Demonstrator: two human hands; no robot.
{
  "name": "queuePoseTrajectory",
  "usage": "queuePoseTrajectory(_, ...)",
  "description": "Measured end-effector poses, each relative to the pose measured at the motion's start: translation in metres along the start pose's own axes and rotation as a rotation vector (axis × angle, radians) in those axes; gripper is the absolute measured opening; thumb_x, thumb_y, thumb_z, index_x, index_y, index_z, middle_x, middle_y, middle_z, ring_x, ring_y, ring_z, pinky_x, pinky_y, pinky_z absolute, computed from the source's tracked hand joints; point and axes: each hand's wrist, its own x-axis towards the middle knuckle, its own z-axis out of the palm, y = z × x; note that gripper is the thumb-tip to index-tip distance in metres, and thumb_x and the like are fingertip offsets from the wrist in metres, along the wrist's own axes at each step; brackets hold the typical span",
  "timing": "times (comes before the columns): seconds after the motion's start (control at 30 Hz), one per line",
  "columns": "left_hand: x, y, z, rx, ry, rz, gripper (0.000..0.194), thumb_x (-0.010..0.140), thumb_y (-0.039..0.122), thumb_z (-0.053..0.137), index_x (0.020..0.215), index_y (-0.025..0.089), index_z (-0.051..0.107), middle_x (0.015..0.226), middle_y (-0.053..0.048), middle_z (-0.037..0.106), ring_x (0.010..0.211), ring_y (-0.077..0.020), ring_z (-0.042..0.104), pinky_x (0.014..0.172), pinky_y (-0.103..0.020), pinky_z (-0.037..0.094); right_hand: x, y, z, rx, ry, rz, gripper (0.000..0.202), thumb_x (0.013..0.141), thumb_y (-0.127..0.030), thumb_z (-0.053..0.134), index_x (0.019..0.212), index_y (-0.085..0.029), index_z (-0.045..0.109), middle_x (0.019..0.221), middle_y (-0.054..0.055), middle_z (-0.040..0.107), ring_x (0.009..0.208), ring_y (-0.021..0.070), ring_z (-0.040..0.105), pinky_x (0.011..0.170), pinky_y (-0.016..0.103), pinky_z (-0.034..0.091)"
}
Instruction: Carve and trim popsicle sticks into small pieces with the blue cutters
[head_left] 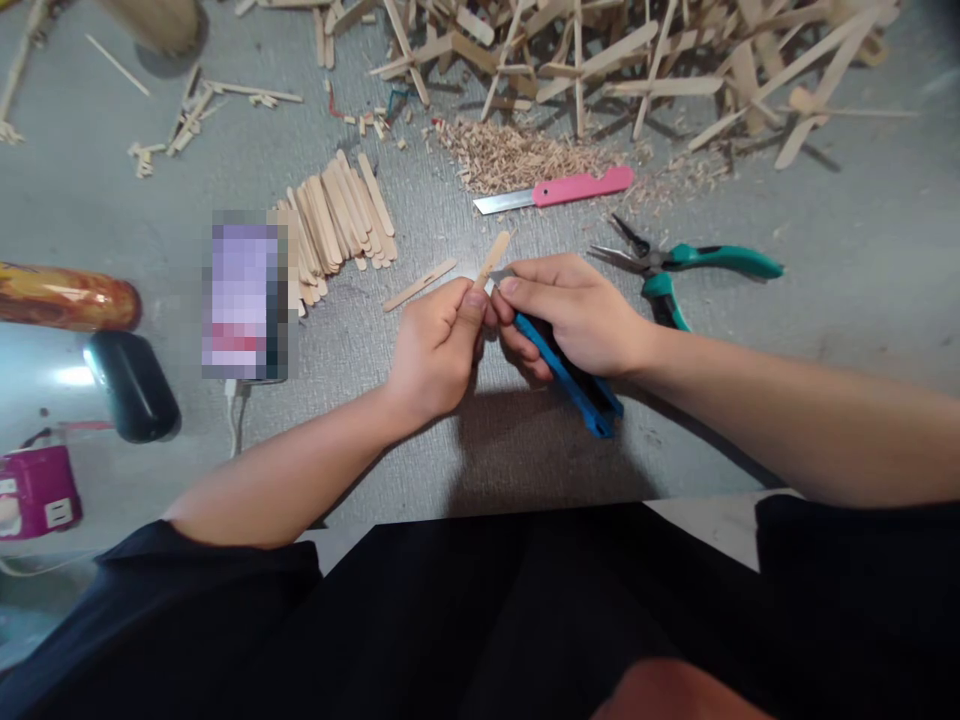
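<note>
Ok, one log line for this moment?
left hand: pinching wooden stick | right hand: holding blue cutter, blade by stick | nearby: pink knife, pliers

The cutter (571, 384) is blue, the stick (495, 255) pale tan, the pliers' grips (726, 259) teal (and black).

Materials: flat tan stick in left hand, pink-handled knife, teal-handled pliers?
Flat tan stick: likely bare wood, matte, with a natural pale tone. Pink-handled knife: blade looks like smooth metal, silvery sheen; handle probably plastic, evenly coloured. Teal-handled pliers: nose looks metal, grey glint; grips plastic or rubber, unclear.
</note>
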Motion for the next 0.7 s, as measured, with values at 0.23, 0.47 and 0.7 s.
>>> queuePoseTrajectory(0.23, -0.0005, 0.0007, 0.0027, -0.091, 0.024, 0.016, 0.064, 0.122, 0.077, 0.051, 0.084, 0.028, 0.062, 0.062, 0.001, 0.059, 0.055, -0.0170, 0.055, 0.055, -0.037, 0.044, 0.0006, 0.0010, -0.0016, -0.012, -0.024, -0.036, 0.043, 0.121, -0.050, 0.069, 0.085, -0.026, 0.062, 0.055, -0.005, 0.061, 0.039, 0.0142, 0.056, 0.040, 0.026, 0.044)
queuePoseTrajectory(0.47, -0.0021, 0.0004, -0.0005, -0.005, -0.033, -0.032, 0.064, 0.123, 0.079, 0.041, 0.091, 0.029, 0.066, 0.068, -0.002, 0.064, 0.066, -0.0212, 0.064, 0.062, -0.040, 0.050, -0.0001, -0.0009, -0.0012, -0.014, -0.041, -0.038, 0.045, 0.118, -0.054, 0.073, 0.085, -0.026, 0.062, 0.055, -0.006, 0.062, 0.039, 0.0136, 0.056, 0.039, 0.025, 0.044)
queuePoseTrajectory(0.7, 0.0001, -0.0010, 0.0020, -0.135, 0.013, 0.029, 0.062, 0.122, 0.074, 0.054, 0.082, 0.027, 0.059, 0.063, 0.000, 0.059, 0.057, -0.0166, 0.056, 0.055, -0.036, 0.045, 0.0022, 0.0044, -0.0060, -0.006, -0.099, -0.100, 0.049, 0.113, -0.062, 0.081, 0.086, -0.025, 0.064, 0.055, -0.006, 0.063, 0.039, 0.0131, 0.056, 0.039, 0.024, 0.046)
